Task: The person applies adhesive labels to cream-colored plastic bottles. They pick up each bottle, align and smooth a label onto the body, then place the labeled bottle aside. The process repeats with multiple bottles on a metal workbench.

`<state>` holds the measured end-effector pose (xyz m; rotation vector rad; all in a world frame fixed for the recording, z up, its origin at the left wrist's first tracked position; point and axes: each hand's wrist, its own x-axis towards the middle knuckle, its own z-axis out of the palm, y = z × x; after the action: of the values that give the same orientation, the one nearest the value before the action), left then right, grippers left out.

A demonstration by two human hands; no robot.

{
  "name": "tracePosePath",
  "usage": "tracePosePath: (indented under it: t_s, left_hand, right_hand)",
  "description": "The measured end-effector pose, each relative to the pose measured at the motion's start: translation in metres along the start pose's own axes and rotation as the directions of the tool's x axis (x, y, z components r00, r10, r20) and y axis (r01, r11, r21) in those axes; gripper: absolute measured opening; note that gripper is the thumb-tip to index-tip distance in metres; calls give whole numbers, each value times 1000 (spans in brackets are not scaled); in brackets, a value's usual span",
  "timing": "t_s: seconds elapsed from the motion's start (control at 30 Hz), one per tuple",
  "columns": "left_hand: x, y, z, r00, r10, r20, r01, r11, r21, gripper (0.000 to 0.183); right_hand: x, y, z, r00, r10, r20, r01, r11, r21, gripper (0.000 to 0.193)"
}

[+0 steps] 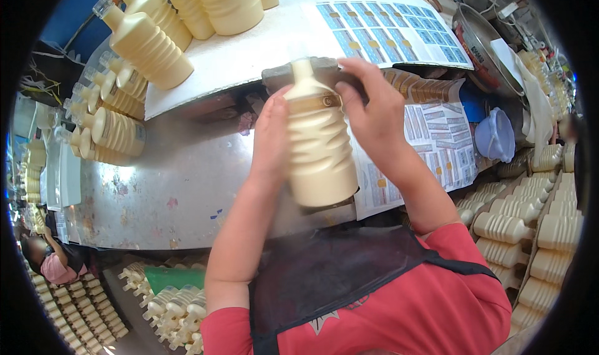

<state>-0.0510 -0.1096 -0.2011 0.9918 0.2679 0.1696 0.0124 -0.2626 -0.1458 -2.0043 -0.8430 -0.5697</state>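
A cream bottle with wavy ribs is between the person's two hands, over the near side of the desk; its neck points away, in front of a grey block, and its base is toward the person; whether it lies flat or leans I cannot tell. The left hand, slightly blurred, holds the bottle's left side, below the shoulder; the right hand is at the right shoulder, its thumb by the end of a brown label and its forefinger lifted apart from the thumb; whether it also grips I cannot tell.

Beyond the block, a white board carries more cream bottles at its left and a sheet of blue labels at its right; a further pile of bottles is at the board's left edge. Near the right forearm is a printed sheet, with a pale tub to its right; a wide metal bowl is farther back. Rows of bottles fill the lower right; at the lower left, others lie beside a green sheet, and a co-worker in pink is near the rim of the view.
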Motion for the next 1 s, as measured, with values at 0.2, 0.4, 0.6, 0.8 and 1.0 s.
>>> tracePosePath:
  t_s: [0.2, 0.4, 0.6, 0.8, 1.0]
  left_hand:
    - [1, -2, -7, 994, -106, -38, 94, 967, -235, 46]
    - [-4, -16, -35, 903, 101, 418, 185, 787, -589, 45]
    - [-40, 5, -9, 980, 195, -51, -191, 979, 63, 58]
    - [-52, 3, 20, 947, 285, 149, -243, 333, 911, 94]
    - [-49, -4, 10, 940, 311, 142, -277, 446, 851, 103]
  right_hand:
    - [-7, -39, 17, 884, -437, 167, 460, 877, -139, 16]
    - [-17, -55, 61, 829, -407, 385, 535, 778, -330, 10]
    - [18, -45, 24, 970, 82, 231, -96, 994, 51, 20]
    - [5, 9, 22, 953, 286, 101, -302, 926, 227, 37]
    - [-15, 43, 31, 947, 319, -33, -298, 914, 276, 39]
